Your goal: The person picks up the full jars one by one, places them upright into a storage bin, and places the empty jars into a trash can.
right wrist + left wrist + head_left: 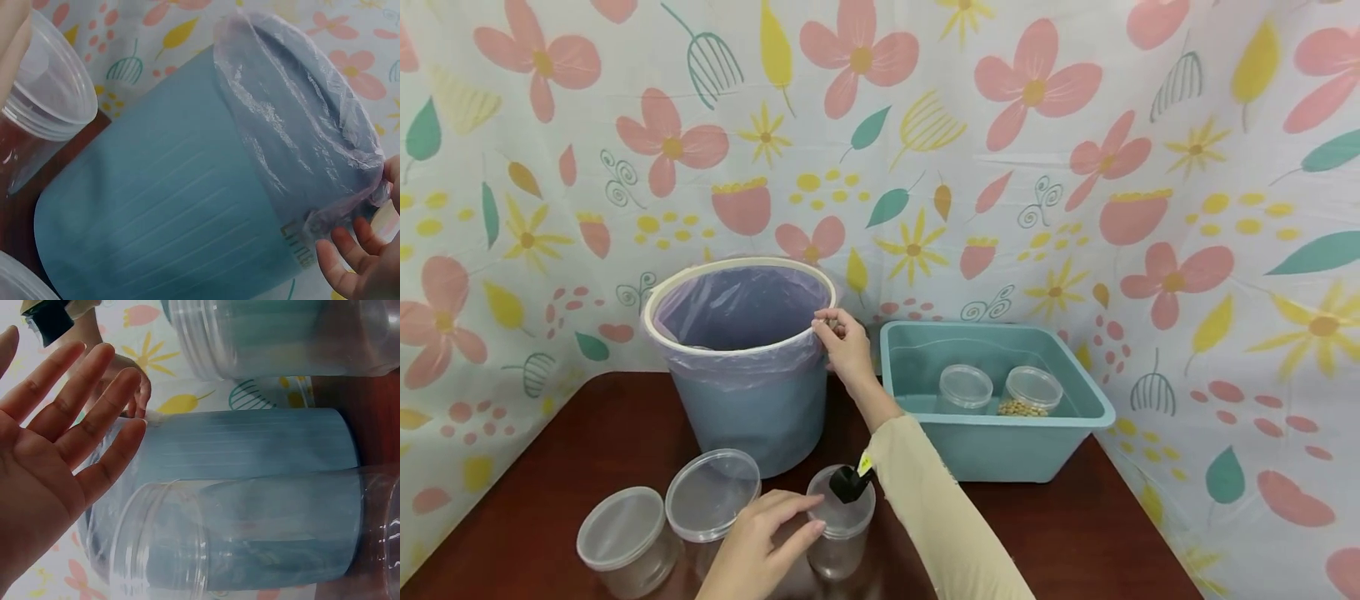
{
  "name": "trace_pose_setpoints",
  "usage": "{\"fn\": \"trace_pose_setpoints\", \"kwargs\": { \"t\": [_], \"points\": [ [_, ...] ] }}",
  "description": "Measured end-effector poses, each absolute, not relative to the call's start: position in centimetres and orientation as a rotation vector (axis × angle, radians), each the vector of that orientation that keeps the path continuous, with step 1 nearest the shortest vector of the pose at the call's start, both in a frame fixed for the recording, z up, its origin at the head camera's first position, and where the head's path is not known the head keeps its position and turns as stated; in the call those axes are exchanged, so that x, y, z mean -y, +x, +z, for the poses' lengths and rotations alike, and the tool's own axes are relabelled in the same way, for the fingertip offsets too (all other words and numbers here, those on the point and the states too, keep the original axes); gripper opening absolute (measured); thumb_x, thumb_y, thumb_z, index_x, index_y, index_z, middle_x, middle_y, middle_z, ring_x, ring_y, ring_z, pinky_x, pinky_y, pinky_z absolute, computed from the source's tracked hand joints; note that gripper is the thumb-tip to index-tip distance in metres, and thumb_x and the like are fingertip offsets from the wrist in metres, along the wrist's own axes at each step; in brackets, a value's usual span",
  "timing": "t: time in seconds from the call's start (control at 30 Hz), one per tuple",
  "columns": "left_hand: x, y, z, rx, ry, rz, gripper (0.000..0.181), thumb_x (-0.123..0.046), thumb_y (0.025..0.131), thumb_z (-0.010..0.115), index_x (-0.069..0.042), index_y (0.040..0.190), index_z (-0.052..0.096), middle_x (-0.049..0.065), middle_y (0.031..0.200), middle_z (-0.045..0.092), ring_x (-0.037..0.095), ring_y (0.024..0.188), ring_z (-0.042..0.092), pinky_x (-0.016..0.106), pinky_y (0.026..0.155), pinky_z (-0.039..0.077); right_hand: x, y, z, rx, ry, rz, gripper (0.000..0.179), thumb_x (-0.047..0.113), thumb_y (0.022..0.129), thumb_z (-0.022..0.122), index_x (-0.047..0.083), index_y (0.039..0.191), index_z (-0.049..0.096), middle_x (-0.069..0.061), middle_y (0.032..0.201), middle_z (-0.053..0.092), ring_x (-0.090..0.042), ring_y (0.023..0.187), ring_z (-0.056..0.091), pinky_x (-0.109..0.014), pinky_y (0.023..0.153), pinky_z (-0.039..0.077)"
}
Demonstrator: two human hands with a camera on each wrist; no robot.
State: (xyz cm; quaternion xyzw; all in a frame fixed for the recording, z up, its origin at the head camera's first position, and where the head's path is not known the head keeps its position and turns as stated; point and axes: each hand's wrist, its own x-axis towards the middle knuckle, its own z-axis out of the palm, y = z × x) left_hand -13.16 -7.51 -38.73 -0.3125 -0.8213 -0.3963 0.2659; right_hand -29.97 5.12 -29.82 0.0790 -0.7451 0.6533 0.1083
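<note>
A blue trash can (752,417) stands on the table, fitted with a thin translucent purplish trash bag (767,367) and a cream rim ring (730,350). My right hand (850,354) pinches the bag's edge at the right side of the rim; in the right wrist view the bag (300,125) folds down over the can's outside, and its end bunches at my fingers (334,269). My left hand (767,537) hovers among clear lidded jars with its fingers spread, holding nothing. One jar (838,542) is just right of it, and a larger jar (711,500) is partly behind it.
Another clear jar (628,542) stands at the front left. Right of the can, a teal basin (1000,446) contains an empty-looking jar (966,387) and a jar (1030,392) with tan kernels or beans. A flowered curtain (925,167) hangs behind the dark table (1052,533).
</note>
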Motion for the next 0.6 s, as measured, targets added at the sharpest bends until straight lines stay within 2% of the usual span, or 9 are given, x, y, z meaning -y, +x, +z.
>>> {"fn": "trace_pose_setpoints", "kwargs": {
  "t": [0.27, 0.47, 0.6],
  "points": [
    [8.3, -12.9, -38.5, 2.06, -0.902, -1.064, 0.025, -0.007, 0.072, 0.073, -0.01, 0.097, 0.068, -0.003, 0.09, 0.065, 0.01, 0.083, 0.059, 0.016, 0.075, 0.042, -5.0, -29.8, -30.3, 2.182, 0.204, 1.882, 0.024, 0.025, 0.085, 0.059, 0.013, 0.106, 0.055, -0.001, 0.071, 0.049, -0.012, 0.06, 0.048, -0.034, 0.048, 0.047],
    [9.0, -12.8, -37.9, 2.009, -0.895, -1.096, 0.028, -0.003, 0.071, 0.072, -0.011, 0.097, 0.068, 0.0, 0.093, 0.065, 0.013, 0.086, 0.059, 0.014, 0.079, 0.04, -5.3, -30.0, -30.1, 2.203, 0.283, 1.82, 0.019, 0.026, 0.087, 0.057, 0.013, 0.099, 0.054, -0.001, 0.069, 0.046, -0.01, 0.048, 0.04, -0.024, 0.041, 0.038],
    [9.6, -12.8, -37.6, 1.928, -0.875, -1.096, 0.029, 0.001, 0.068, 0.072, -0.008, 0.095, 0.068, 0.004, 0.091, 0.065, 0.015, 0.086, 0.059, 0.014, 0.081, 0.039, -5.4, -30.0, -30.0, 2.223, 0.303, 1.785, 0.017, 0.028, 0.088, 0.056, 0.015, 0.098, 0.053, -0.002, 0.071, 0.048, -0.011, 0.046, 0.039, -0.024, 0.04, 0.038]
  ]
}}
